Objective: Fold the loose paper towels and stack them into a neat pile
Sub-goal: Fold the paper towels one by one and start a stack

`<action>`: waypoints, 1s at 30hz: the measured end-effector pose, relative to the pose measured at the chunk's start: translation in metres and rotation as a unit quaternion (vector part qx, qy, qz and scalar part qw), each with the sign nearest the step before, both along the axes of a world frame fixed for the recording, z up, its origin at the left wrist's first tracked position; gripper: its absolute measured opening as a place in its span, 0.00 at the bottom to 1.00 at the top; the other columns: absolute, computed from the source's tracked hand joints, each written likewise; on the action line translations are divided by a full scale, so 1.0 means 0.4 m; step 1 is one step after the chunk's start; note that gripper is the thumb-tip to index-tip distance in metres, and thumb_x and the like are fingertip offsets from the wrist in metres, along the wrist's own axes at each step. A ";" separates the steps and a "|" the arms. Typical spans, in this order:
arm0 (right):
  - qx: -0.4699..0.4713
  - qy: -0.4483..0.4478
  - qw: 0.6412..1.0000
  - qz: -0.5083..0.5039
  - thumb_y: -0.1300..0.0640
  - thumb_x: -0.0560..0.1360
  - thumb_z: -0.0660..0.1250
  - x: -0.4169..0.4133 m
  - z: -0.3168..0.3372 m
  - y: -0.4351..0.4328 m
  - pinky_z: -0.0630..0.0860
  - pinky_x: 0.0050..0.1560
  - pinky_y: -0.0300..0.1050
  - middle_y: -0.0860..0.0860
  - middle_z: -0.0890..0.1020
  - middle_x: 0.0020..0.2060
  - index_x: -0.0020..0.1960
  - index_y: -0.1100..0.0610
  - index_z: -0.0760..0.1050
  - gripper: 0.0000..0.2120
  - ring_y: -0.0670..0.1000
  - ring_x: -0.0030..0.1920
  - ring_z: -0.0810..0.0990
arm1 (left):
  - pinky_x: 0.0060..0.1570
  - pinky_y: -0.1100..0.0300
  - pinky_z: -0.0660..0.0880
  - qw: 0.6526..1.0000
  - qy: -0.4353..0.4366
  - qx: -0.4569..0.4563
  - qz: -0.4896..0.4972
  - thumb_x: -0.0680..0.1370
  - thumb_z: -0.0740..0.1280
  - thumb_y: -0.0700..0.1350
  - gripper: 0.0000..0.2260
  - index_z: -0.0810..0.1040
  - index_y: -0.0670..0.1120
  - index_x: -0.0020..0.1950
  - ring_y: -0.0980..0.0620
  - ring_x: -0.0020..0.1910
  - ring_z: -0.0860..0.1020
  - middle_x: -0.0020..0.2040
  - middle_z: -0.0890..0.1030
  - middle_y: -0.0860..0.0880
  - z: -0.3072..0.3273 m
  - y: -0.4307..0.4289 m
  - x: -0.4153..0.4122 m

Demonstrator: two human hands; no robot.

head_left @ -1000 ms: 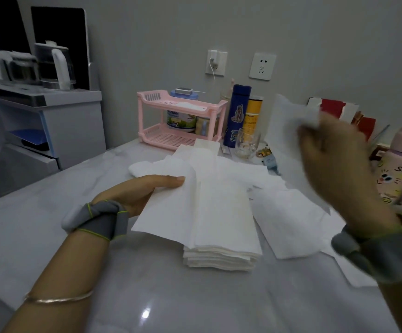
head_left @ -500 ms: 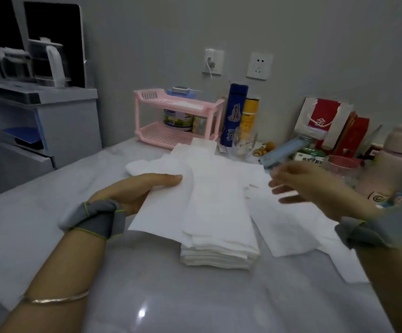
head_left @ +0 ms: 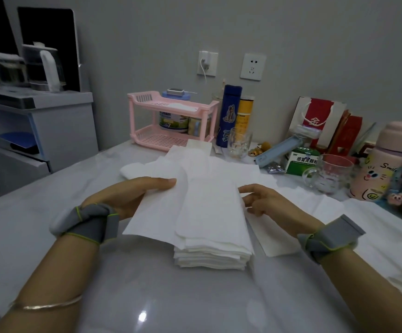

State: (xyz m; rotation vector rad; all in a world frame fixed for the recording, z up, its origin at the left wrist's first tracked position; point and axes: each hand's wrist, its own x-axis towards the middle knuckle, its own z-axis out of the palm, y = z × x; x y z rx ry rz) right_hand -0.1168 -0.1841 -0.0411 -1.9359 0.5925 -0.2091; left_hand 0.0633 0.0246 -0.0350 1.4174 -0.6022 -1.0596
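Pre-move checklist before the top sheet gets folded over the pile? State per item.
1. Left hand has the top white paper sheet: cannot tell. Its fingers lie straight along the flap's edge and the thumb is hidden.
2. Right hand free: ok. Its fingers are relaxed at the pile's right edge and hold nothing.
3. Top sheet folded: not ok. Its left half overhangs the pile.
4. Pile of folded white paper towels squared: not ok. The front edges are stepped.
5. Loose flat white sheets at hand: ok. They lie just right of the pile.
6. Clear glass mug out of the way: ok. It stands apart at the right rear.
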 end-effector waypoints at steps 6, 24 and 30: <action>0.064 -0.030 0.997 -0.020 0.69 0.72 0.66 -0.016 0.014 -0.043 0.76 0.53 0.45 0.55 0.78 0.54 0.58 0.56 0.75 0.17 0.52 0.53 0.77 | 0.27 0.60 0.78 1.000 0.000 0.004 0.007 0.65 0.68 0.49 0.16 0.77 0.45 0.50 0.48 0.34 0.84 0.39 0.85 0.45 0.003 -0.003 -0.003; 0.195 -0.028 0.980 0.002 0.69 0.71 0.66 -0.030 0.056 -0.073 0.81 0.33 0.46 0.58 0.85 0.42 0.50 0.56 0.79 0.12 0.55 0.37 0.84 | 0.32 0.53 0.80 0.991 0.087 -0.100 0.006 0.66 0.67 0.48 0.12 0.86 0.43 0.40 0.43 0.38 0.84 0.42 0.85 0.42 0.008 0.002 0.013; 0.192 -0.018 0.981 0.016 0.68 0.71 0.66 -0.021 0.056 -0.056 0.81 0.34 0.46 0.56 0.85 0.43 0.49 0.55 0.80 0.12 0.55 0.38 0.84 | 0.32 0.54 0.80 0.991 0.088 -0.102 -0.013 0.64 0.72 0.48 0.12 0.86 0.43 0.42 0.44 0.38 0.84 0.42 0.85 0.42 0.009 0.004 0.013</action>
